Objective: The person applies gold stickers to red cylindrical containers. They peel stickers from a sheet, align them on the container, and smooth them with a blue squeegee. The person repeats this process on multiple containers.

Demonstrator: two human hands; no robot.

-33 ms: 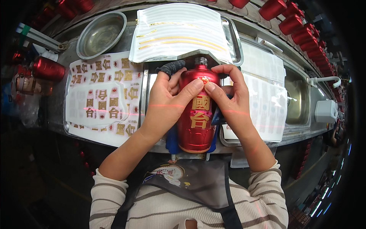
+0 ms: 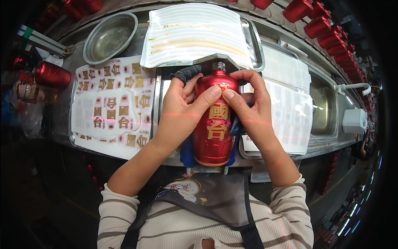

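Observation:
A shiny red bottle (image 2: pixel 203 141) lies in front of me with its dark neck pointing away. Large gold characters (image 2: pixel 217 111) run down its face, and a small red-and-gold emblem (image 2: pixel 222 88) is above them. My left hand (image 2: pixel 182 101) grips the bottle's left side, thumb pressed beside the emblem; a dark cover (image 2: pixel 186 73) wraps one of its fingertips. From the right, my right hand (image 2: pixel 253 103) holds the shoulder, with its thumb also at the emblem and its index finger near the neck. Under the bottle shows a blue support (image 2: pixel 187 151); most of it is hidden.
Sheets of gold-character decals (image 2: pixel 112 74) cover a tray at left, below a metal bowl (image 2: pixel 110 38). Gold-striped sheets (image 2: pixel 195 33) lie behind the bottle. White sheets (image 2: pixel 286 120), a sink (image 2: pixel 324 108) and a white jug (image 2: pixel 354 121) are at right. Red bottles (image 2: pixel 319 27) line the far right.
The red bottles along the far right have shifted very slightly rightward. My hands and the held bottle look the same.

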